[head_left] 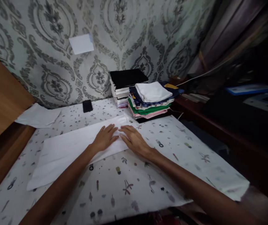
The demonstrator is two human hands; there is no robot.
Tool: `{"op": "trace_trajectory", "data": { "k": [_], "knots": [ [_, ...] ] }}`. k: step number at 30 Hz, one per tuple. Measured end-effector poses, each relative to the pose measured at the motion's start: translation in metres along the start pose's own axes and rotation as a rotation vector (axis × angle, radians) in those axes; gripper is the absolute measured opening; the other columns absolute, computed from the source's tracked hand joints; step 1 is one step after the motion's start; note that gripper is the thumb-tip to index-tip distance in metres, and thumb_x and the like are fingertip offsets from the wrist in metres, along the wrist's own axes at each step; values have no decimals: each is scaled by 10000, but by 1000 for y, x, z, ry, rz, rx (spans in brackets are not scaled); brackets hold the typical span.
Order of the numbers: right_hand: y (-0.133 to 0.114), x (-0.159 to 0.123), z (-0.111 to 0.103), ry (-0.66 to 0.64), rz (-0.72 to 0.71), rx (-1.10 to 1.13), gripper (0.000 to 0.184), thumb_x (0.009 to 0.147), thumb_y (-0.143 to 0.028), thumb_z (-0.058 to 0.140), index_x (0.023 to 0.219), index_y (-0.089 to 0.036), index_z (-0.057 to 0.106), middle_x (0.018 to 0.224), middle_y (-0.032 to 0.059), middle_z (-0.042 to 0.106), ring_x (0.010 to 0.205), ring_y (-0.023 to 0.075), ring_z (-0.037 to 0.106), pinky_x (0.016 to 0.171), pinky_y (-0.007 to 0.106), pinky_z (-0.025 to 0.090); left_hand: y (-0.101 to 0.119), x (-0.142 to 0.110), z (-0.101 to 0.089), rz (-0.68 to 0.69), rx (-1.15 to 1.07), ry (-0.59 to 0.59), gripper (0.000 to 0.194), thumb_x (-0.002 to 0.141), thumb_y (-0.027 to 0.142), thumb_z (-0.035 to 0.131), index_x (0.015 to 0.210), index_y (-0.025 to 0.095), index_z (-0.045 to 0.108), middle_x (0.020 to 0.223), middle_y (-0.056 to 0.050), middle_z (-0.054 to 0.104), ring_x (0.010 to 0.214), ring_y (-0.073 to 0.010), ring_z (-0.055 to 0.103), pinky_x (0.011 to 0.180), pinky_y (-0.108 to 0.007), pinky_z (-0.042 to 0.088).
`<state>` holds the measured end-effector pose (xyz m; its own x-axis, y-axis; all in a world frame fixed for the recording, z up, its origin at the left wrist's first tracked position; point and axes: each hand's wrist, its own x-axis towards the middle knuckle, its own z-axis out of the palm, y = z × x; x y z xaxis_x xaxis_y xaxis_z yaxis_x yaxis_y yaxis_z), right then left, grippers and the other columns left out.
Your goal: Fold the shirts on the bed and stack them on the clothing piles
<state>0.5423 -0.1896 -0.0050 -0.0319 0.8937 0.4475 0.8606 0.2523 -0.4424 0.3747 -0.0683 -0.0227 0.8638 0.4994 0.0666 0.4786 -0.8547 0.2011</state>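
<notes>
A long white folded cloth (70,153) lies flat across the patterned table cover (115,184), slanting up to the right. My left hand (105,137) rests palm down on its right part, fingers stretched out. Close beside it, my right hand (134,139) lies on the right end of the same cloth with its fingers spread. The two hands' fingertips nearly meet. Neither hand grips anything; part of the cloth's right end is hidden beneath them.
Behind my hands stand a stack of folded clothes (151,107) with a white piece on top and a second stack (128,79) topped in black. A black phone (87,106) lies near the wall. At left, another white cloth (39,115) sits by a wooden panel (2,97).
</notes>
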Motion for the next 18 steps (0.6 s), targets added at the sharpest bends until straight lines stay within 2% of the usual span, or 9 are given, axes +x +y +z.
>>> {"op": "trace_trajectory", "data": {
  "k": [2,5,8,10,12,18],
  "knots": [
    [-7,28,19,-97,-34,63,358,1003,-299,384,1234,-156,616,1300,139,623,1241,248,546,1073,422,430,1,-1,-2,14,-12,-5,542,1018,485,320,1456,190,441,1564,-130,401,1464,-284,326,1192,-536,228],
    [-7,61,50,-201,1,94,415,1020,-342,353,1299,-138,583,1341,143,619,1273,234,548,1088,406,427,-2,-12,-5,8,-3,-42,538,1015,490,309,1402,174,509,1501,-151,485,1422,-307,391,1197,-557,199],
    [3,73,76,-243,10,27,448,1023,-358,325,1287,-122,600,1350,161,621,1294,250,548,1111,431,408,-16,-36,-8,-55,3,-54,638,1000,569,283,1457,148,429,1565,-178,382,1476,-298,299,1207,-553,166],
    [11,73,87,-212,-52,-56,477,1012,-392,338,1320,-123,584,1402,170,580,1363,279,482,1142,486,365,-33,-58,-10,-124,-5,-48,708,988,610,267,1526,151,306,1618,-173,267,1514,-281,203,1212,-544,145],
    [19,70,93,-207,-95,-117,515,1004,-432,337,1362,-135,558,1446,172,539,1394,288,444,1140,503,365,-52,-83,-13,-198,-6,-38,726,984,628,244,1554,178,241,1636,-154,219,1527,-264,155,1217,-532,113],
    [20,67,96,-254,-90,-247,539,991,-484,323,1418,-216,514,1518,118,470,1428,274,395,1139,516,351,-120,-148,-32,-478,-14,-1,683,989,595,255,1548,204,259,1641,-144,208,1526,-264,160,1210,-537,82]
  ]
}}
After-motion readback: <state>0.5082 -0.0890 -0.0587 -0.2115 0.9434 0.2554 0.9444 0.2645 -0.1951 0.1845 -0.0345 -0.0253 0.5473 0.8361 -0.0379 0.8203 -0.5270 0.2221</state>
